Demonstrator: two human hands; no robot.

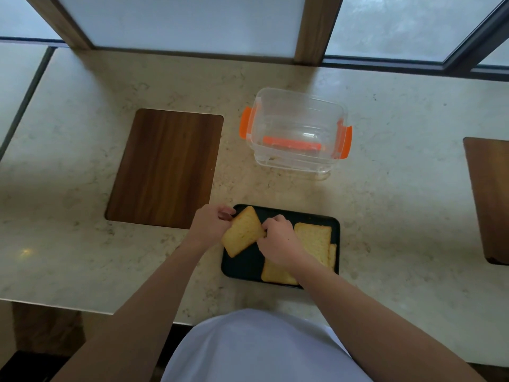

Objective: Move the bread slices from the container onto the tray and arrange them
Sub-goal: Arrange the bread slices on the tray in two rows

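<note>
A black tray (242, 267) lies near the table's front edge. My left hand (210, 226) and my right hand (279, 239) both grip one golden bread slice (243, 231), tilted over the tray's left part. Another slice (314, 239) lies flat at the tray's right, with the edge of a further slice (332, 255) showing beside it. A third flat slice (276, 274) sits at the front, partly hidden by my right wrist. The clear plastic container (298, 128) with orange clips stands behind the tray, with no bread visible inside.
A dark wooden inlay (165, 166) sits in the beige stone table (399, 202) to the left of the container. Another wooden panel (490, 197) is at the right edge. Frosted windows with wooden posts run along the back.
</note>
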